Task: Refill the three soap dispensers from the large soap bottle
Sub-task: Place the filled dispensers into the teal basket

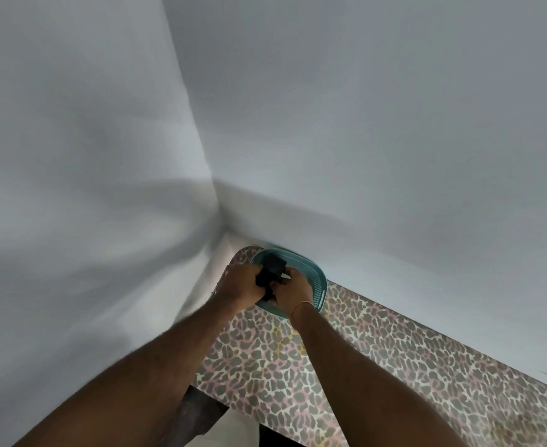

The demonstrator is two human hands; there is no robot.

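Black object [270, 274], too dark to identify, gripped over a teal basket [318, 276] at the far left corner of the leopard-print worktop [378, 359], against pale walls [362, 124]. Left hand [241, 287] curled round its left side; right hand [293, 290] pinching its right edge.

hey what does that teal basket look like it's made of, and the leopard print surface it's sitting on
The teal basket looks like moulded plastic: a smooth, slightly glossy rim and a wall pierced with small regular holes. The leopard print surface looks like a printed covering, vinyl or cloth, with a flat, matt look; which of the two I cannot tell.
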